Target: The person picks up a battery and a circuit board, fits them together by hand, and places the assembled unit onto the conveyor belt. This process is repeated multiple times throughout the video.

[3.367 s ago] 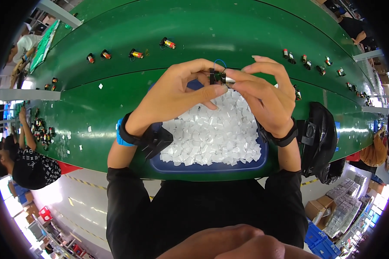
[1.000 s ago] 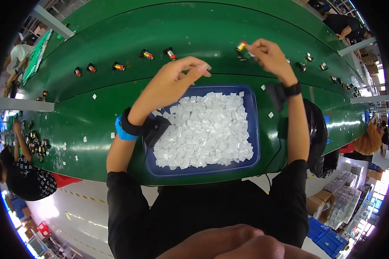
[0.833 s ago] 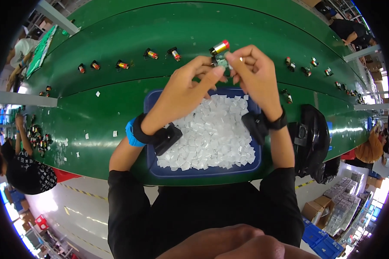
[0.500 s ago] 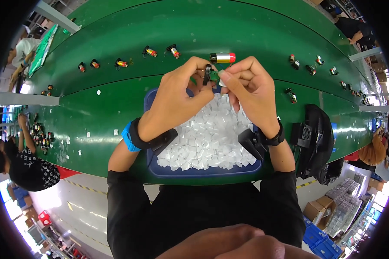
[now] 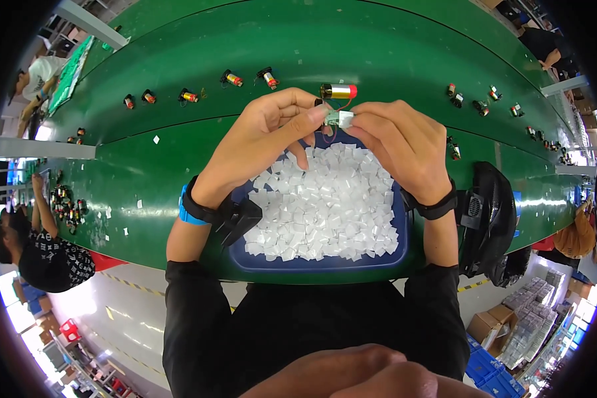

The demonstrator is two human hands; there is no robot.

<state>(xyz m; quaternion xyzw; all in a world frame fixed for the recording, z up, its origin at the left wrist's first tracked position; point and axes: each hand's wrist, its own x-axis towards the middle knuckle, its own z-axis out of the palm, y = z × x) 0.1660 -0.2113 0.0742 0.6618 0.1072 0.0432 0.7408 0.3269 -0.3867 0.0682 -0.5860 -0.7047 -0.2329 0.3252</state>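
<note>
My left hand (image 5: 262, 136) is pinched around a small green circuit board (image 5: 330, 119) with a dark round part beside it. Thin wires run from that assembly to a cylindrical battery (image 5: 339, 91), gold and silver with a red end, just beyond my fingertips. Between the fingertips of my right hand (image 5: 408, 146) is a small white square piece (image 5: 345, 119), up against the board; whether it is stuck there I cannot tell. Under both hands stands a blue tray (image 5: 318, 266) heaped with white square pieces (image 5: 325, 205).
Several battery assemblies (image 5: 232, 78) lie in a row across the green table (image 5: 179, 152), with others (image 5: 481, 106) at the right. A black bag (image 5: 491, 219) sits right of the tray. At the far left, a co-worker (image 5: 46, 255) is beside a pile of assemblies (image 5: 66, 205).
My right hand has turned more palm-down, its fingertips now pinching the white piece against the board. My left thumb has moved up onto the board, and the dark round part is more hidden.
</note>
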